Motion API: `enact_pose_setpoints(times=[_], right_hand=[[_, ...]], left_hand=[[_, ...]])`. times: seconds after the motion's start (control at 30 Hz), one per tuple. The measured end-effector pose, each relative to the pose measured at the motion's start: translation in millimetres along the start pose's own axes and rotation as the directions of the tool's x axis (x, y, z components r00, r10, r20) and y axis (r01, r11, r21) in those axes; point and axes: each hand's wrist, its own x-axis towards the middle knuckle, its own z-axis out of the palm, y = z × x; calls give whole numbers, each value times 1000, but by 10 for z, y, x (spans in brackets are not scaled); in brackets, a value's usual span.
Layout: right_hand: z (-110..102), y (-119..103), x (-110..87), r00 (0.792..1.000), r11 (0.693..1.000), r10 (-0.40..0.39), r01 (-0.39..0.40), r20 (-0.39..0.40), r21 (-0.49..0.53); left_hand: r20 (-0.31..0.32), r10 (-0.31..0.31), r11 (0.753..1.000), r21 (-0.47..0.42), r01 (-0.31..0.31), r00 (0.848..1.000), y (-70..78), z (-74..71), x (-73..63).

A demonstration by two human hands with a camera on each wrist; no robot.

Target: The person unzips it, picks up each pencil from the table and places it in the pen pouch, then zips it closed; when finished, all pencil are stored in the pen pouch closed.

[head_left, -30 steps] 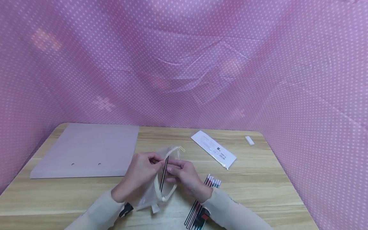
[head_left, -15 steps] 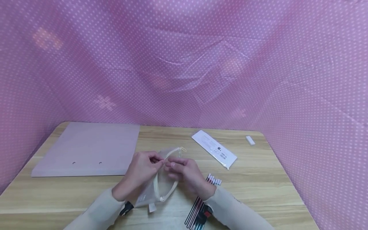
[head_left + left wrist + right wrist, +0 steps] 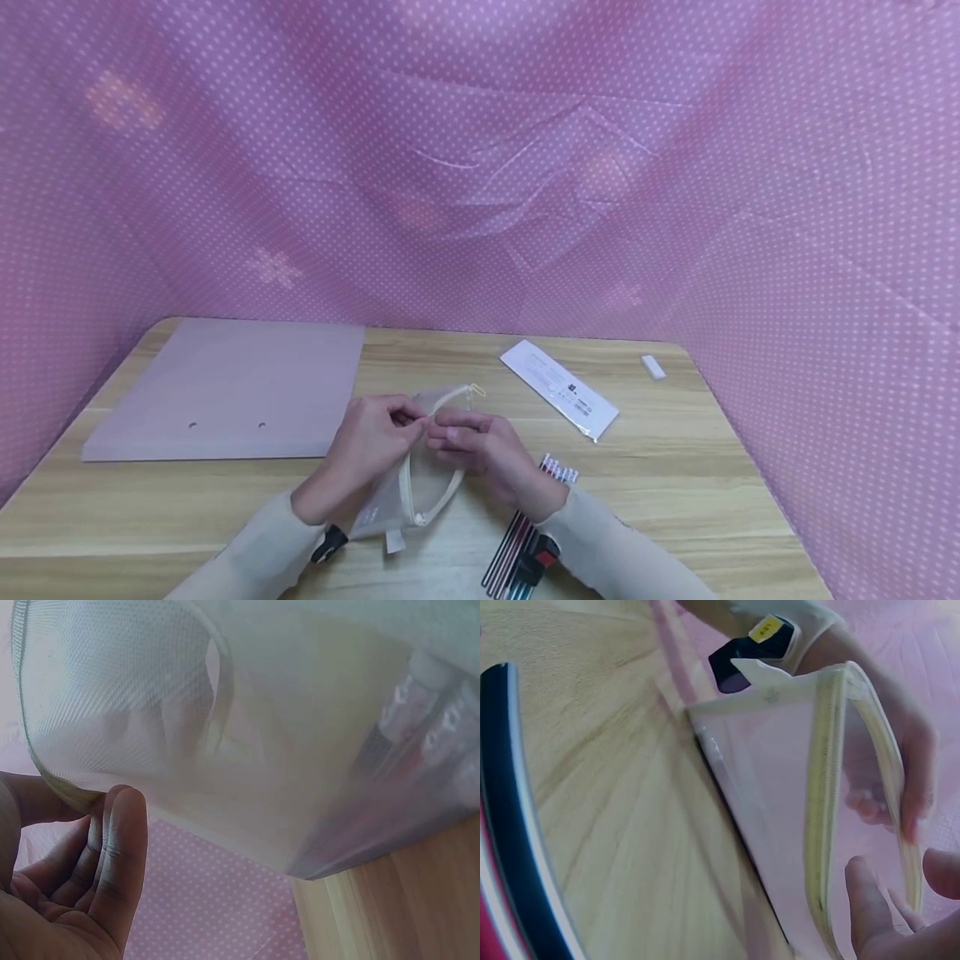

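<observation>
A sheer mesh pouch (image 3: pixel 384 502) with a pale zipper stands with its mouth spread wide. My left hand (image 3: pixel 366 442) pinches the zipper edge between thumb and fingers, also plain in the left wrist view. My right hand (image 3: pixel 483 454) is at the mouth, its fingers (image 3: pixel 866 904) inside the opening and its thumb apart from them; no pencil shows in it. Through the mesh in the left wrist view, pencils (image 3: pixel 409 712) with metal-banded ends appear. A dark line runs along the pouch's lower edge in the right wrist view.
Several striped pencils (image 3: pixel 501 560) lie under my right wrist. Behind them is a white flat packet (image 3: pixel 557 387) with printing, and a small white eraser (image 3: pixel 652 367) lies at the far right. A large pale folder (image 3: pixel 232 387) covers the table's left back. Pink dotted cloth (image 3: pixel 480 208) surrounds the table.
A dark pencil that stood in the pouch's mouth beside my right fingers has gone down out of sight in the pouch. My right fingers have loosened; the left hand keeps its pinch.
</observation>
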Motion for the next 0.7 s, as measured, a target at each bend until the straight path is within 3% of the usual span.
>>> enact_pose_setpoints(times=[0.2,0.4,0.57,0.7], right_hand=[[-151,-49,-62,999,1000,-17,17,30,0],[-366,-99,-137,995,998,-54,57,85,-36],[-582,-114,-183,994,990,-47,59,98,-131],[-755,-118,-208,994,964,-22,49,105,-262]], left_hand=[[-30,21,1000,20,-21,999,4,6,2],[-25,-11,1000,15,11,1000,18,2,-2],[-12,-38,999,10,38,999,26,1,-7],[-8,-39,999,12,39,999,27,8,-8]])
